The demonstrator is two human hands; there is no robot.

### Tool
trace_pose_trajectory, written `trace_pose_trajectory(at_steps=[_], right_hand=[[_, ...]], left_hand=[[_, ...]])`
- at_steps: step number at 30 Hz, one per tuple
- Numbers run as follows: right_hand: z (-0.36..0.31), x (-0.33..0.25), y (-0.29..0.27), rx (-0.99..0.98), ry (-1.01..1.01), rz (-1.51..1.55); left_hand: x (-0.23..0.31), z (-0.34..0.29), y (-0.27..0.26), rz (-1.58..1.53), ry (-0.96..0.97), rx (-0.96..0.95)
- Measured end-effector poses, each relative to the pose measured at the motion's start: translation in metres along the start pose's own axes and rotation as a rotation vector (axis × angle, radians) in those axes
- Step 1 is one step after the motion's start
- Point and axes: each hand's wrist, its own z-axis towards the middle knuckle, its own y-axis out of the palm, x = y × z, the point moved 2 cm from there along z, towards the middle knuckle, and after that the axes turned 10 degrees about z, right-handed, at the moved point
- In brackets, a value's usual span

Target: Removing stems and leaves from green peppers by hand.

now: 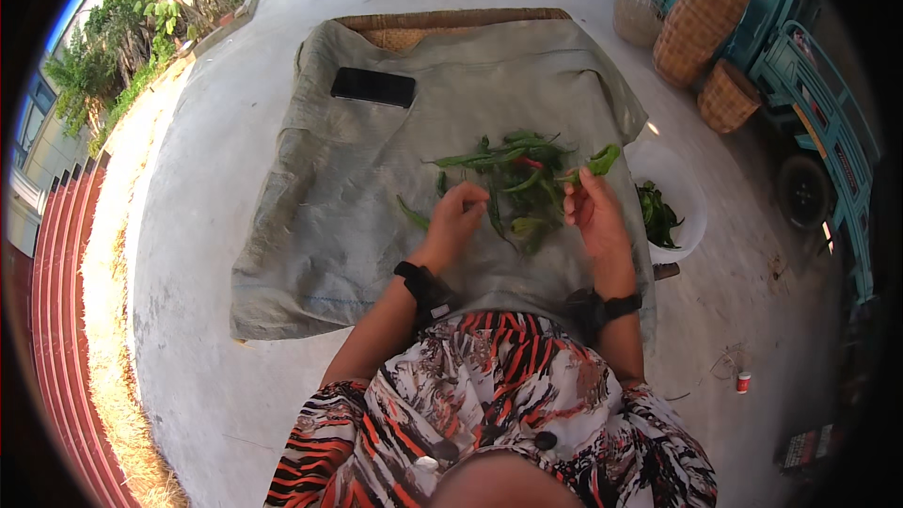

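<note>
Green chili peppers (508,152), with one red chili (530,163) among them, lie in a loose pile on the grey-green cloth (310,216). My right hand (598,216), at the pile's right side, pinches a green leaf (603,161) between thumb and fingers. My left hand (455,226) is closed at the pile's near left; its fingertips are pressed together, and what they hold, if anything, is too small to make out. Beside it on the left lies a single green chili (412,213). Some pale green leafy bits (530,229) rest between my hands.
A black phone (372,87) lies at the cloth's far left. Right of the cloth stands a white bucket (691,216) with green leaves (657,214) inside. Farther right are woven baskets (701,23) and a teal vehicle (828,132). Red steps (66,254) run along the left.
</note>
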Motion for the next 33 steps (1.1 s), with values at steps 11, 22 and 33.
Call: trace_pose_trajectory(at_steps=[11, 22, 33], right_hand=[[0.000, -0.003, 0.008, -0.055, 0.060, -0.192], [0.009, 0.033, 0.010, -0.167, 0.171, -0.198], [0.004, 0.036, 0.011, -0.280, 0.223, -0.448]], left_hand=[[0.027, -0.005, 0.009, 0.320, 0.144, -0.114], [0.049, -0.013, 0.006, -0.134, 0.034, -0.186], [0.048, -0.007, 0.002, 0.174, 0.160, -0.057]])
